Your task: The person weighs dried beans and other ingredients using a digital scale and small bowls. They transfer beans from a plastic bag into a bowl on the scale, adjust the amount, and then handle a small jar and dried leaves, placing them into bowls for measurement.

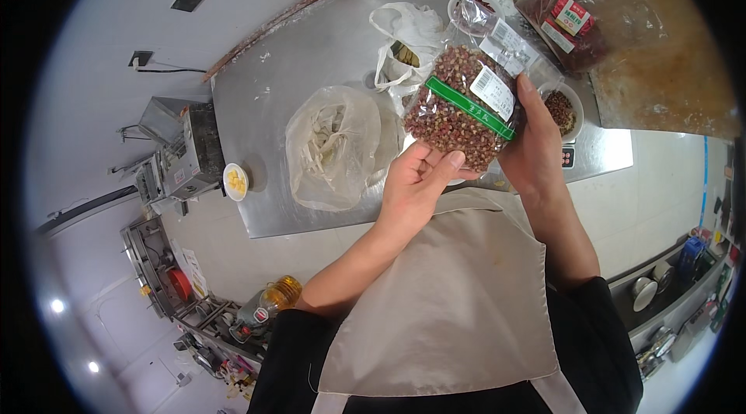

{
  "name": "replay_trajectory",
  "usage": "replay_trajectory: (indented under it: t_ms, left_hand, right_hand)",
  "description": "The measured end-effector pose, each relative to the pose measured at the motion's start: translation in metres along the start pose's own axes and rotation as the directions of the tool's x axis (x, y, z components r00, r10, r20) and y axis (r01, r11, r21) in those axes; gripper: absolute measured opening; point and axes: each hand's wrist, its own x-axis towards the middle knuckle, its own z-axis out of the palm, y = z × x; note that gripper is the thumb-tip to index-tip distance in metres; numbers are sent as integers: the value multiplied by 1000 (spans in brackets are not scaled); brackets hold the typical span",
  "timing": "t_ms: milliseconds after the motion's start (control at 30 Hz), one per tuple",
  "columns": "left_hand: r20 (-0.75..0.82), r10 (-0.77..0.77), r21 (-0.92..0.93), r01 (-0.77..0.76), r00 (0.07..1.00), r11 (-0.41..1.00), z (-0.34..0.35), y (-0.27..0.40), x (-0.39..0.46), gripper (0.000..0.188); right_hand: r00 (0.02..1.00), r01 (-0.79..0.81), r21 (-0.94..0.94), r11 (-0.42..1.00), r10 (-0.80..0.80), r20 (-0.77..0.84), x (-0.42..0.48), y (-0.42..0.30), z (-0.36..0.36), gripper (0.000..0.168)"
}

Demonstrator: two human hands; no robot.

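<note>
A clear plastic bag of Sichuan peppercorns, with a green strip and a white label, is held up over the steel table. My left hand grips its lower edge, thumb on top. At its right side, my right hand holds it, along with what looks like its clear, labelled upper part. Just right of that hand is a white bowl of peppercorns, partly covered. Beyond the bag stands a bowl of dark red pieces. A white plastic bag with dried leaves lies behind my left hand.
An open clear bag of pale dried pieces lies left of my hands. A small bowl of yellow cubes sits at the left table edge. At the right are a large bag of dark red contents and a wooden board.
</note>
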Motion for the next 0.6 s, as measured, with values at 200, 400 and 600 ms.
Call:
replay_trajectory:
  t_ms: [200, 400, 600]
  left_hand:
    - [-39, -107, 21, 108, 994, 994, -12, -13, 4, 23]
    - [-174, -131, 86, 148, 976, 985, -45, -25, -8, 19]
    - [-281, 711, 882, -120, 644, 457, -120, 5, -56, 30]
  right_hand:
    - [988, 82, -334, 939, -121, -96, 5, 8, -23, 36]
    - [995, -73, -780, 621, -6, -98, 9, 4, -82, 29]
    - [987, 29, -815, 579, -143, -67, 15, 22, -83, 29]
